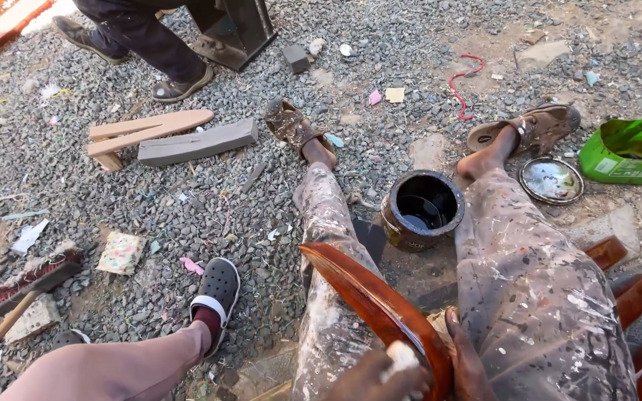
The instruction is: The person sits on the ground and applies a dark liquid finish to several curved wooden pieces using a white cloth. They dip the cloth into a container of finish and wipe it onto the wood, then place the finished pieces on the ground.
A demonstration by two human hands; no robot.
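Left hand (380,375) clenches a pale pad (401,355); right hand (466,360) grasps the curved varnished wood (369,297). Open tin (421,209) beyond both grips could tip if a leg shifts.

Counted on the gravel: one open paint tin (421,209), one loose round lid (551,180), one green bag (629,151), two sandals (295,126) worn, one brush (35,276), two wooden pieces (146,130), one grey block (198,143). Four curved varnished wooden parts (380,304) are seen. Two hands (380,375) are noted.
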